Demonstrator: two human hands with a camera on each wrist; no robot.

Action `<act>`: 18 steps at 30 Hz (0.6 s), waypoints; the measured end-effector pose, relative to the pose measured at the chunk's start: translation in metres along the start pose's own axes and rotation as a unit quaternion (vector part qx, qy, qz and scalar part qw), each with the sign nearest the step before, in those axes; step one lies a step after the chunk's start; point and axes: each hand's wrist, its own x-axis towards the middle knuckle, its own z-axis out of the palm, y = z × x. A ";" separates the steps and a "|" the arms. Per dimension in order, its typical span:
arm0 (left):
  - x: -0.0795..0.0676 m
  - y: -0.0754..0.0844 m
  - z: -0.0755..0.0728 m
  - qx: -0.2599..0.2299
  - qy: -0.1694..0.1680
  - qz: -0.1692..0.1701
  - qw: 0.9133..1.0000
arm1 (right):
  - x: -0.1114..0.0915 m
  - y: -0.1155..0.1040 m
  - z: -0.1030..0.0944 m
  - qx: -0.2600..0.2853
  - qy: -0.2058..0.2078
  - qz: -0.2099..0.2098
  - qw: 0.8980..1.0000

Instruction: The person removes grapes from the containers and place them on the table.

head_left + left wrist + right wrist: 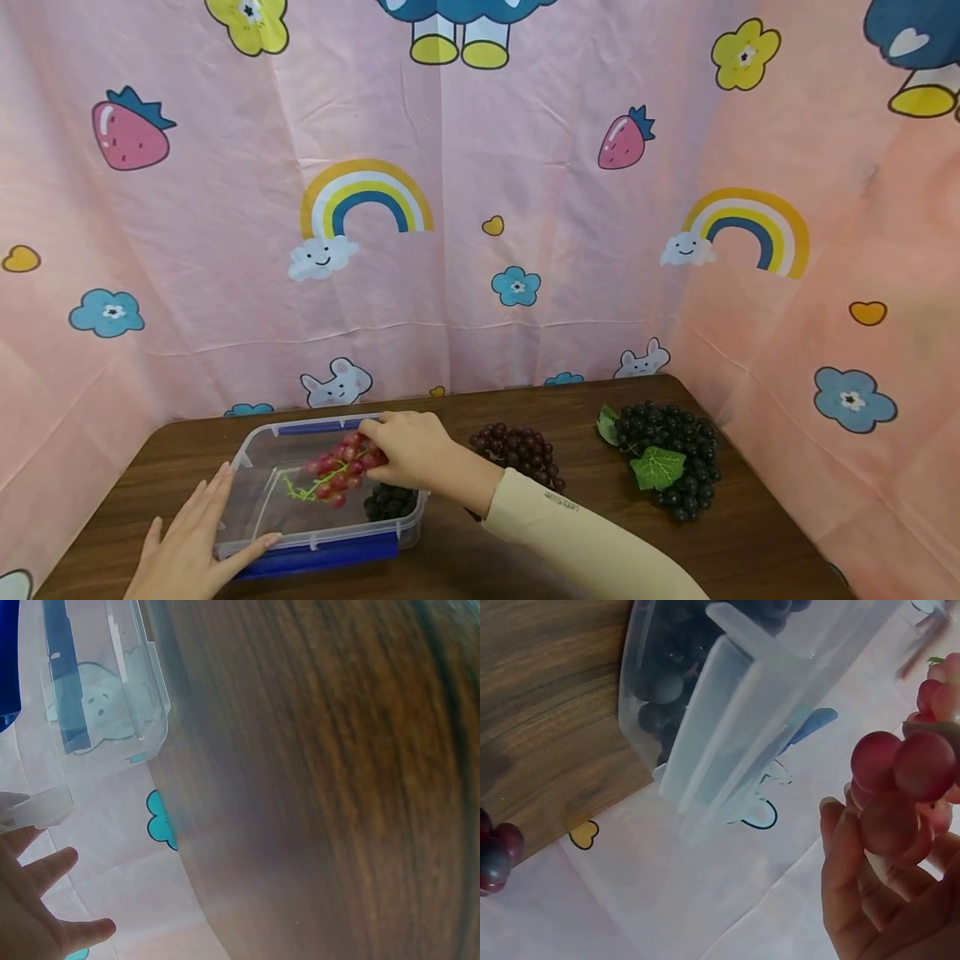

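My right hand (412, 450) grips a bunch of red grapes (341, 477) by its right end, over a clear plastic container (337, 532) with blue side latches. The bunch's green stem points left. In the right wrist view, fingers (844, 862) curl around the round red grapes (889, 780). A bunch of black grapes (390, 502) lies inside the container at its right front corner. At the container's left front corner rests my left hand (191, 533), fingers straight and spread, thumb along the front rim. The left wrist view shows its fingers (52, 870) beside the container's wall (154, 712).
Behind my right forearm lies a dark red bunch of grapes (517, 450). Farther right on the brown wooden table (600, 533) sits a black bunch of grapes (686, 467) with green leaves. A pink patterned curtain (465, 283) hangs around the table's back and sides.
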 end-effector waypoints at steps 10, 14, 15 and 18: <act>0.001 0.000 -0.001 0.007 0.015 0.013 1.000 | -0.023 0.011 0.001 0.006 0.008 0.020 1.000; 0.000 0.000 0.001 0.002 0.017 0.014 1.000 | -0.031 0.015 0.001 0.013 0.026 0.021 0.999; 0.000 -0.001 0.002 0.001 0.018 0.014 1.000 | -0.033 0.016 0.001 0.012 0.029 0.021 0.999; -0.001 -0.001 0.003 -0.004 0.019 0.014 1.000 | -0.039 0.019 0.001 0.016 0.033 0.024 0.999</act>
